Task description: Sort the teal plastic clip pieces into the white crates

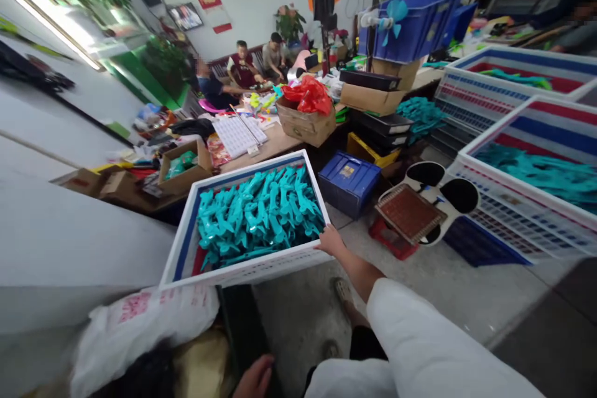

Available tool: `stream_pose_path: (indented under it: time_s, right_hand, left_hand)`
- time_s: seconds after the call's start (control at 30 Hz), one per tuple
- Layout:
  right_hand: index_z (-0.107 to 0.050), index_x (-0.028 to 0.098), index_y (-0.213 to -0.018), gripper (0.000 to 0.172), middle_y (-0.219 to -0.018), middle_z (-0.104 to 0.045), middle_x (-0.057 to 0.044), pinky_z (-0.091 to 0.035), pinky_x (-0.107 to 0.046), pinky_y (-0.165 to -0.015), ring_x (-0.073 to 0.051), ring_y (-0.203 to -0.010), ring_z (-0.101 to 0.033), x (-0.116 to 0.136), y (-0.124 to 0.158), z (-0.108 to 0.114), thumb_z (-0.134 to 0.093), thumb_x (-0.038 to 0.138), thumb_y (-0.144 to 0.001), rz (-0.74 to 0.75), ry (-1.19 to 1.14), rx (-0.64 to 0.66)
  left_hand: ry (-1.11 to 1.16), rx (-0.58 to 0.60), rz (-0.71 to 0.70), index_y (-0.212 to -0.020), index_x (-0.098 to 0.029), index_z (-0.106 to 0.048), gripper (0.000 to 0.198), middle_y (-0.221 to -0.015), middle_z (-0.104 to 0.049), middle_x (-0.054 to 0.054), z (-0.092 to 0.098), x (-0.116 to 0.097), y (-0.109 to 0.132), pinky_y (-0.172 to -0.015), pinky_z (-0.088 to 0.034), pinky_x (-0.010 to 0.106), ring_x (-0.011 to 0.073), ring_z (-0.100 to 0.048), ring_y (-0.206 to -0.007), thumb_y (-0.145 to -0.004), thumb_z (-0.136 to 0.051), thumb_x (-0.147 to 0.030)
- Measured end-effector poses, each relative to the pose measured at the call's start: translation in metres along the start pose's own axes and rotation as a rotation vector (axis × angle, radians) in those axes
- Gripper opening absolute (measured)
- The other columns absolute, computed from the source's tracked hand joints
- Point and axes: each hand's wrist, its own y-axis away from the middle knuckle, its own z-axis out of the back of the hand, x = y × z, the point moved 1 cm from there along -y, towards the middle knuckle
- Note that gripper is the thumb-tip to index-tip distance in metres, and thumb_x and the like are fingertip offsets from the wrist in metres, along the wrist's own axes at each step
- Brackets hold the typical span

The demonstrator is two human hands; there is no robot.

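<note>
White crate [261,261] with teal pieces [261,214] extends leftward from the right grip [331,241], which clasps its near corner. I cannot tell the left grip's [255,379] state.

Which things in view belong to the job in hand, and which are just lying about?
In hand:
- crate, rim held by the right hand
- teal pieces inside it

Probably just lying about:
- blue box
- red stool
- white sack
- red bag
- fan

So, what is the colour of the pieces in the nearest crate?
The pieces are teal; see the head view.
</note>
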Motion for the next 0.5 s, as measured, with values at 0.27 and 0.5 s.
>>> stream_pose_path:
  time_s: [0.27, 0.5]
  right_hand:
    - [-0.084, 0.009, -0.133, 0.040, -0.131, -0.085, -0.024, -0.026, -0.052, -0.143, -0.036, -0.144, -0.069, 0.096, 0.141, -0.054, -0.077, 0.038, -0.106, -0.094, 0.049, 0.098]
    - [-0.082, 0.007, -0.134, 0.035, -0.117, -0.088, -0.021, -0.044, -0.050, -0.130, -0.033, -0.128, -0.078, 0.191, 0.249, -0.111, -0.060, 0.013, -0.107, -0.012, -0.028, 0.082]
  left_hand:
    - [0.371, -0.054, -0.145, -0.144, -0.020, -0.080, 0.050, -0.147, -0.082, 0.017, -0.055, -0.066, -0.020, -0.131, -0.057, 0.049, 0.0324, -0.077, -0.143, -0.101, -0.054, -0.028]
    - [-0.019, -0.206, -0.150, -0.166, -0.012, -0.067, 0.077, -0.169, -0.069, 0.022, -0.078, -0.068, 0.040, -0.139, -0.048, 0.050, 0.0353, -0.059, -0.166, -0.091, -0.055, -0.009]
